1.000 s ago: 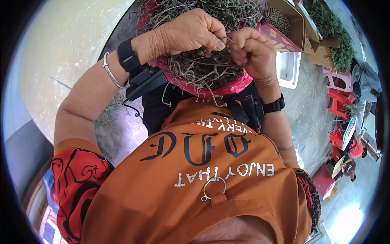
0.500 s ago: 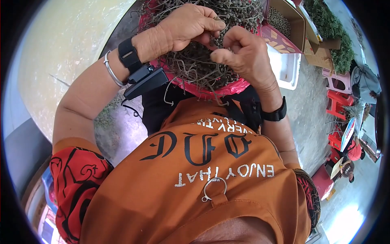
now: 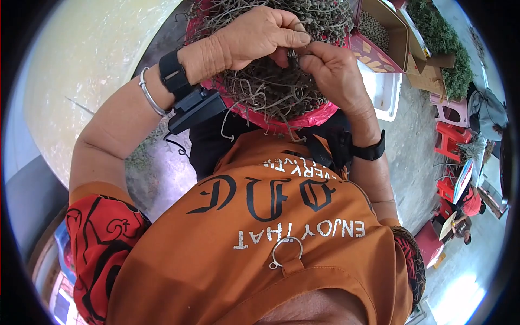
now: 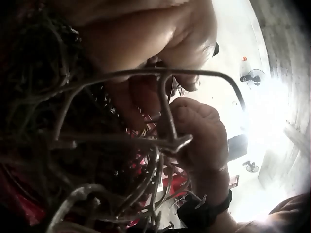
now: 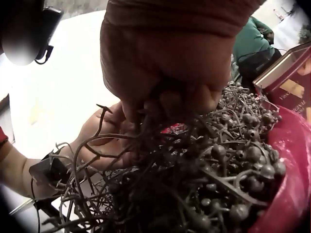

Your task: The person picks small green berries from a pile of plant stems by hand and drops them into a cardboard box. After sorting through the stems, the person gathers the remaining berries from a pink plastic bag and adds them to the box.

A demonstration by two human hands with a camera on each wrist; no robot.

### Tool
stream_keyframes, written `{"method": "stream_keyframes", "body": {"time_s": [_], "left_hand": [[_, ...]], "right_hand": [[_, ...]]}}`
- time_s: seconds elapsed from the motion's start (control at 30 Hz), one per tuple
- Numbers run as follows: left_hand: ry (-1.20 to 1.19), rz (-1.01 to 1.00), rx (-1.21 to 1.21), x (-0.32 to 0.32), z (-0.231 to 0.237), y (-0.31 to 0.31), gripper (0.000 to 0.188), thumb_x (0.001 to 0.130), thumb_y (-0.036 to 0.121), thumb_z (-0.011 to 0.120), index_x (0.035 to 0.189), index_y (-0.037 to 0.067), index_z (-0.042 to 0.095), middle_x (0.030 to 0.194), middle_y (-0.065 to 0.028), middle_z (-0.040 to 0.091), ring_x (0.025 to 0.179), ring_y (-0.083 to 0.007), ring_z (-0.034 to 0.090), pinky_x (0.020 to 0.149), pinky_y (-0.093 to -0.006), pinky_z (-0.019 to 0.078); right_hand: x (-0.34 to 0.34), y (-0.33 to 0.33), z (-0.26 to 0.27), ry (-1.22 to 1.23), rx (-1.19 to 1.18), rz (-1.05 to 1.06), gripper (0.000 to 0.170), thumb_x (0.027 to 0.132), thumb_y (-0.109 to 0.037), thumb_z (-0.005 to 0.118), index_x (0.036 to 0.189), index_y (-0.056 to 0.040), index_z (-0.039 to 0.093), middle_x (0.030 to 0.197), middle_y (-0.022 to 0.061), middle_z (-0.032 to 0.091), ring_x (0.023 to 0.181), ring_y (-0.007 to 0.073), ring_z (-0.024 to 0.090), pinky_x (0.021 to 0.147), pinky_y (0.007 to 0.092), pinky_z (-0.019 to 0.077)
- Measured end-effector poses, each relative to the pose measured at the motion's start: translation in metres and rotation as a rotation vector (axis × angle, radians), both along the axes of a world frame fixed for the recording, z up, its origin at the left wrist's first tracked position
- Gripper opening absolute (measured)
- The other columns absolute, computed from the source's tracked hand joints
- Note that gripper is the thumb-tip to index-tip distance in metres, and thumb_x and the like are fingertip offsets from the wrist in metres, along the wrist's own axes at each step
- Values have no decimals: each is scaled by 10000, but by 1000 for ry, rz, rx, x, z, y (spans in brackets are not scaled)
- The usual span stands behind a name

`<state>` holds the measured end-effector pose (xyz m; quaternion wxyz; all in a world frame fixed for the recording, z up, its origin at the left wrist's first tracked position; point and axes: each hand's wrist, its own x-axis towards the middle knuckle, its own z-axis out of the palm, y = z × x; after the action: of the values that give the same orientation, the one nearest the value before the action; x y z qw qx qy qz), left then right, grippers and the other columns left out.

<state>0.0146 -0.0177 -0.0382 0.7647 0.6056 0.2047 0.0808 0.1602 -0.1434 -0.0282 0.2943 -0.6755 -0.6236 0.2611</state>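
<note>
A red-pink plastic bag [image 3: 309, 117] lies open over the lap, heaped with tangled dried stems [image 3: 265, 95] that bear small round pods [image 5: 252, 154]. Over the heap, the left hand [image 3: 257, 35] pinches a bit of dried stem between thumb and curled fingers. Meeting it fingertip to fingertip, the right hand [image 3: 341, 70] pinches at the same spot with thumb and forefinger. Fingers hide most of the held piece. From the right wrist view, the right hand [image 5: 170, 63] sits low over the stems, with the left hand [image 5: 109, 141] just beyond.
Right of the bag stands a cardboard box [image 3: 379, 51] holding loose round pods [image 3: 374, 31], with a white tray [image 3: 385, 92] below it. Green plants [image 3: 449, 49], red stools [image 3: 452, 140] and a person [image 3: 463, 225] are farther right. A pale, shiny surface [image 3: 70, 65] lies left.
The hands were together, parted a little half a second ago with the right thumb spread, and now meet again. The right hand has closed its fingertips at the left hand's thumb.
</note>
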Motion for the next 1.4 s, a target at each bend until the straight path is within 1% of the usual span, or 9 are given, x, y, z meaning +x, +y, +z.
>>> {"method": "stream_keyframes", "body": {"time_s": [0.03,0.2,0.33,0.43,0.73,0.83,1.0,1.23,1.4], "left_hand": [[-19,-38,10,0,3,-1,174,880,198,581,924,30,597,757,3,583,615,-68,557,566,-205,480],[-16,-62,-53,1,-2,-10,165,835,148,626,888,-8,619,653,-14,572,514,-60,512,453,-196,428],[36,-190,-83,-1,-1,-5,210,865,223,610,941,28,596,757,5,581,592,-51,547,491,-191,465],[133,-160,117,0,1,-10,171,838,194,641,876,30,610,714,7,573,569,-48,536,455,-184,452],[158,-161,68,0,0,-6,174,782,181,699,804,28,620,618,19,545,502,-48,499,448,-184,443],[174,-284,96,0,2,-5,191,770,194,713,774,25,625,580,28,522,482,-48,482,438,-189,411],[73,-380,82,0,2,-6,207,759,203,722,737,19,629,558,32,510,470,-49,470,433,-195,381],[189,-363,130,1,17,-15,115,734,98,694,726,2,631,549,23,512,452,-60,464,431,-204,379],[197,-303,118,2,18,-16,80,729,61,662,705,-4,622,546,14,514,448,-65,471,430,-207,386]], "right_hand": [[2,-1,0,113,-50,-30,153,811,-153,638,860,-9,620,675,71,614,621,146,582,557,294,447],[4,-5,0,37,14,-50,133,844,-142,605,853,-9,617,661,49,602,637,96,556,568,271,446],[0,-5,9,131,24,53,129,821,-140,620,833,-12,615,654,52,600,610,108,554,561,261,450],[-1,-4,12,-55,-32,118,130,790,-139,640,817,-15,614,652,56,603,587,124,560,545,260,452],[-8,-3,14,25,-24,131,118,744,-101,653,786,-5,599,603,76,573,552,153,557,523,281,449],[-2,-4,6,25,99,251,98,737,-77,638,745,1,579,574,84,551,533,174,548,507,289,435],[10,-2,8,117,70,371,103,716,-57,624,684,6,549,558,94,531,517,223,536,488,309,418],[16,6,16,-39,122,576,130,667,-50,619,625,13,513,540,126,482,500,286,503,471,348,396],[18,5,13,-57,111,526,132,663,-56,616,628,17,512,547,143,475,505,298,497,472,359,393]]}}
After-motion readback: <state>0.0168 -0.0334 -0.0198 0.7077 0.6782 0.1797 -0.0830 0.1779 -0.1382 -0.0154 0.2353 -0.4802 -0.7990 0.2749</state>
